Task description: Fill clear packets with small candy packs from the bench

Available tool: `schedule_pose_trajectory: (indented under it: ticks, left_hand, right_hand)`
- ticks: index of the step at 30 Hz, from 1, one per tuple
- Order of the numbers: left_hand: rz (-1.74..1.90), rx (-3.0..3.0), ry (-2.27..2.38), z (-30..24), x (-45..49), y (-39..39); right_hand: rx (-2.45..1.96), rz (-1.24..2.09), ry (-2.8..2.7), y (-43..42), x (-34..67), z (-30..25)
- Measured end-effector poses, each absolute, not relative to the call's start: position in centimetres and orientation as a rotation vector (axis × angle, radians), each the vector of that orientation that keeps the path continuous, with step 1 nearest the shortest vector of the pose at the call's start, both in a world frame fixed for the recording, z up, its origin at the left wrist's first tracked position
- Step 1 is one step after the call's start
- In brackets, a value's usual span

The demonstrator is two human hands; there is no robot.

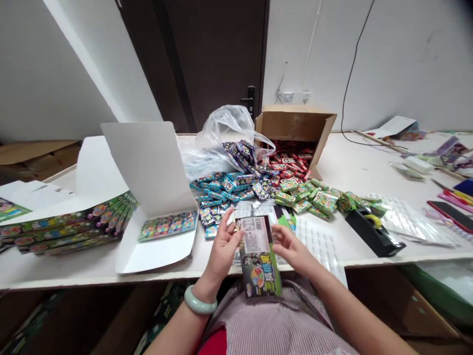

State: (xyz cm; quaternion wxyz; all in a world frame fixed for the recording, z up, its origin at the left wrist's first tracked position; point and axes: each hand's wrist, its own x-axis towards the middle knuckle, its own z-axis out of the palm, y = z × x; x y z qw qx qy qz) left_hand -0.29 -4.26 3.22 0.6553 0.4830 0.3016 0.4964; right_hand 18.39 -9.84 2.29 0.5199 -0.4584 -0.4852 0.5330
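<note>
A black-and-green candy box with printed lettering and a pale label panel is tilted over the table's front edge, above my lap. My left hand grips its left edge, the thumb lying on the face. Beside the right edge is my right hand, its fingers bent and apart from the thumb; whether they touch the box is unclear. Behind it lie heaps of small candy packets: blue, purple, red and green. To the left, an open white display box holds a row of packets.
Several printed cartons are stacked at the left. A clear plastic bag and a cardboard box on its side stand at the back. On the right are a black tape dispenser, label sheets and a phone.
</note>
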Motion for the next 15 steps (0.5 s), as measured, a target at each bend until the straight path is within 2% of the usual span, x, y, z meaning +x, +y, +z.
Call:
schedule_pose_trajectory:
  ticks: [5, 10, 15]
  left_hand:
    - [1.06, 1.273, 0.62, 4.0, -0.6, -5.4]
    - [1.05, 1.412, 0.678, 3.9, -0.8, -6.2]
    - [1.008, 1.593, 0.868, 2.4, -0.3, -5.9]
  right_hand:
    - [-1.105, 1.014, -1.118, -10.1, 18.6, 4.8]
    - [-1.11, 1.03, -1.302, -11.1, 19.2, 4.2]
    - [-1.301, 0.887, -1.468, -10.9, 20.4, 2.8]
